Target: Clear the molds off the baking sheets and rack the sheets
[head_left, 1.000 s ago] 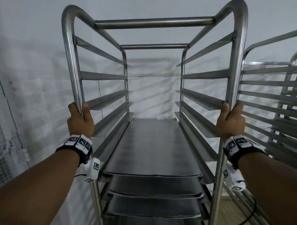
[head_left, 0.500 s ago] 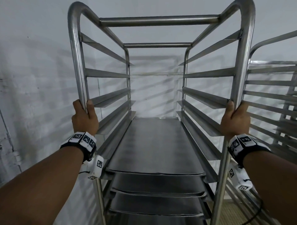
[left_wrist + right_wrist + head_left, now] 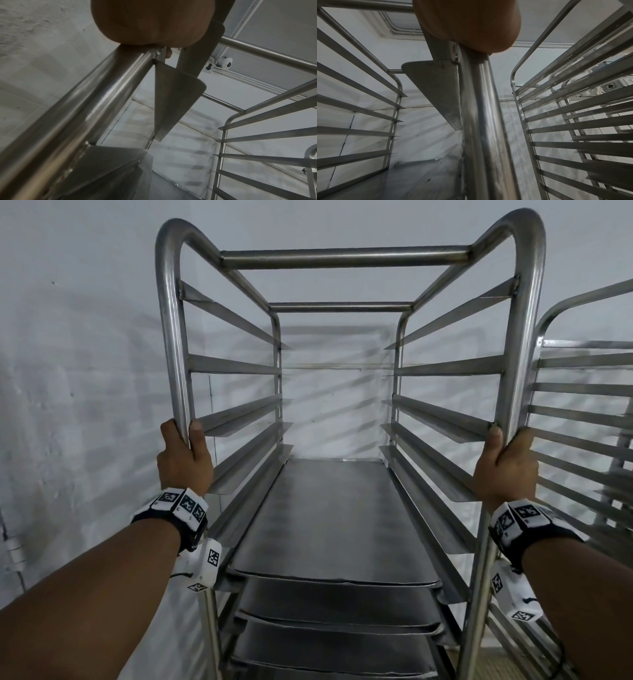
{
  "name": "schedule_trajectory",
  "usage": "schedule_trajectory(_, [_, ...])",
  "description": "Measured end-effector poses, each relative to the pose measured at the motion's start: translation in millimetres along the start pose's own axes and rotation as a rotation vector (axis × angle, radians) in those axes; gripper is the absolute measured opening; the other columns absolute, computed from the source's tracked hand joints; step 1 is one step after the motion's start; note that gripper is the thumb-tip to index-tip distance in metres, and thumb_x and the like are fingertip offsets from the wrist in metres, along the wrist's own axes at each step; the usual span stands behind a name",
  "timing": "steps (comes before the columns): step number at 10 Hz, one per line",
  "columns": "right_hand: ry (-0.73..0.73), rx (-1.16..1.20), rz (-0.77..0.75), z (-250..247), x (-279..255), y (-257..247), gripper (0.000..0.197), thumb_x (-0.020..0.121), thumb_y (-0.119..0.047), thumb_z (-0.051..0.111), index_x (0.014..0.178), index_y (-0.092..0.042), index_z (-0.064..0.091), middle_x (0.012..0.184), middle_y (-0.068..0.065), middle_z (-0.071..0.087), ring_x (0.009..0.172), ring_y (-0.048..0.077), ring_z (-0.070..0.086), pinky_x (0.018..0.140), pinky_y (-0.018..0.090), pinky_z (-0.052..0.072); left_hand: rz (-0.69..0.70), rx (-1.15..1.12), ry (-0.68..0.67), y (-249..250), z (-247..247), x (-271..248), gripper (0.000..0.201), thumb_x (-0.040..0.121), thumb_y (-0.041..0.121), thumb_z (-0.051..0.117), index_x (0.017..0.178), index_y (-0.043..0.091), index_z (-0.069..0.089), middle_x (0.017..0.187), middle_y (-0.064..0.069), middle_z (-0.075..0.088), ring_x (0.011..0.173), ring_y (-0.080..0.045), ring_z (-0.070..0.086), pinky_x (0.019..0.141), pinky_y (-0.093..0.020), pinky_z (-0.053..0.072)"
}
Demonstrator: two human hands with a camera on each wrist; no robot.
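Your left hand (image 3: 185, 460) grips the left front post (image 3: 173, 344) of the steel sheet-pan rack (image 3: 346, 258), and your right hand (image 3: 503, 467) grips the right front post (image 3: 525, 344) at the same height; on both, the fingers are wrapped round the tube with the thumb laid up its inner side. The baking sheets (image 3: 329, 525) sit on the lower runners, stacked level on level, the top one flat and bare; no molds show in any view. The upper runners (image 3: 236, 368) stand empty.

The step in hand looks like shifting the whole rack, so steer it well. Keep both hands level, so the push goes square and the frame does not twist. Push low and steadily rather than in jerks: those sheets lie loose on their runners and could slide forward at a sudden stop. Watch your right side, where a second rack (image 3: 582, 412) stands just beside your knuckles; leave room so the fingers are not pinched between the two frames. The wall (image 3: 85, 371) is near on the left, too.
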State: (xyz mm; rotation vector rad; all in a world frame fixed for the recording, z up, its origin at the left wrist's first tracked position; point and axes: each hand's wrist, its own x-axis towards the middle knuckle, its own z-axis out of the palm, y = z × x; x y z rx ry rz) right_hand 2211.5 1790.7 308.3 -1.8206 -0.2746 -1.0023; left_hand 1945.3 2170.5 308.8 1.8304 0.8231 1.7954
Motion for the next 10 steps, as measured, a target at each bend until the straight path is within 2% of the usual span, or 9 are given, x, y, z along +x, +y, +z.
schedule_trajectory(1, [0.004, 0.003, -0.005, 6, 3, 3, 0.048, 0.100, -0.061, 0.026, 0.105, -0.013, 0.032, 0.078, 0.028, 0.060, 0.072, 0.048, 0.060, 0.064, 0.050, 0.050, 0.008, 0.005, 0.001, -4, 6, 3, 0.049, 0.103, 0.057, 0.032, 0.120, 0.012, 0.039, 0.074, -0.016, 0.059, 0.065, -0.042, 0.058, 0.063, -0.049, 0.052])
schedule_trajectory(2, [0.014, 0.015, -0.004, 11, 6, 7, 0.047, 0.101, -0.057, 0.028, 0.106, -0.011, 0.033, 0.078, 0.029, 0.061, 0.072, 0.048, 0.060, 0.060, 0.043, 0.044, 0.004, 0.017, -0.006, -7, 12, 6, 0.050, 0.101, 0.061, 0.031, 0.119, 0.015, 0.037, 0.075, -0.019, 0.061, 0.066, -0.042, 0.059, 0.065, -0.052, 0.053])
schedule_trajectory(3, [0.021, 0.016, -0.013, 16, 9, 8, 0.046, 0.101, -0.058, 0.028, 0.106, -0.013, 0.032, 0.079, 0.029, 0.061, 0.072, 0.049, 0.060, 0.060, 0.042, 0.043, 0.013, 0.015, -0.004, -9, 17, 8, 0.049, 0.101, 0.061, 0.030, 0.118, 0.015, 0.037, 0.074, -0.019, 0.060, 0.065, -0.042, 0.058, 0.065, -0.052, 0.053])
schedule_trajectory(5, [0.004, 0.029, 0.000, 20, 11, 9, 0.047, 0.101, -0.058, 0.027, 0.107, -0.012, 0.032, 0.070, 0.016, 0.053, 0.069, 0.046, 0.059, 0.060, 0.039, 0.040, 0.017, 0.007, -0.019, -9, 20, 11, 0.047, 0.103, 0.056, 0.032, 0.118, 0.012, 0.038, 0.075, -0.019, 0.060, 0.067, -0.042, 0.058, 0.066, -0.051, 0.051])
schedule_trajectory(6, [-0.045, -0.003, 0.022, 16, 10, 5, 0.046, 0.100, -0.061, 0.025, 0.107, -0.016, 0.029, 0.080, 0.027, 0.060, 0.074, 0.048, 0.060, 0.062, 0.042, 0.042, 0.001, 0.006, -0.054, -5, 17, 9, 0.047, 0.104, 0.056, 0.032, 0.120, 0.012, 0.037, 0.076, -0.018, 0.060, 0.067, -0.042, 0.059, 0.066, -0.050, 0.051])
schedule_trajectory(7, [-0.165, -0.059, 0.063, 2, 10, -3, 0.049, 0.099, -0.063, 0.022, 0.110, -0.016, 0.028, 0.092, 0.031, 0.061, 0.084, 0.049, 0.061, 0.068, 0.045, 0.042, -0.087, 0.034, -0.152, 4, 10, 9, 0.050, 0.103, 0.058, 0.029, 0.126, 0.014, 0.036, 0.082, -0.018, 0.060, 0.076, -0.042, 0.061, 0.069, -0.045, 0.047])
schedule_trajectory(8, [-0.318, -0.122, 0.184, -13, 10, -19, 0.050, 0.100, -0.060, 0.022, 0.113, -0.012, 0.029, 0.094, 0.026, 0.056, 0.087, 0.044, 0.058, 0.075, 0.045, 0.040, -0.243, 0.102, -0.310, 24, -1, 10, 0.056, 0.104, 0.056, 0.028, 0.142, 0.016, 0.026, 0.106, -0.025, 0.061, 0.101, -0.049, 0.061, 0.086, -0.050, 0.047])
schedule_trajectory(9, [-0.401, -0.154, 0.307, -21, 7, -40, 0.055, 0.102, -0.049, 0.034, 0.132, -0.003, 0.031, 0.123, 0.029, 0.055, 0.111, 0.047, 0.055, 0.092, 0.048, 0.037, -0.406, 0.215, -0.414, 51, -7, 15, 0.077, 0.102, 0.047, 0.045, 0.157, 0.007, 0.009, 0.147, -0.035, 0.040, 0.130, -0.049, 0.047, 0.109, -0.050, 0.038])
schedule_trajectory(10, [-0.512, -0.242, 0.246, -36, -32, -59, 0.079, 0.098, -0.052, 0.045, 0.155, -0.009, 0.012, 0.154, 0.026, 0.026, 0.135, 0.047, 0.039, 0.107, 0.053, 0.034, -0.363, 0.358, -0.589, 69, -15, -15, 0.109, 0.089, 0.062, 0.058, 0.159, 0.016, -0.012, 0.164, -0.028, 0.005, 0.146, -0.048, 0.024, 0.119, -0.053, 0.028])
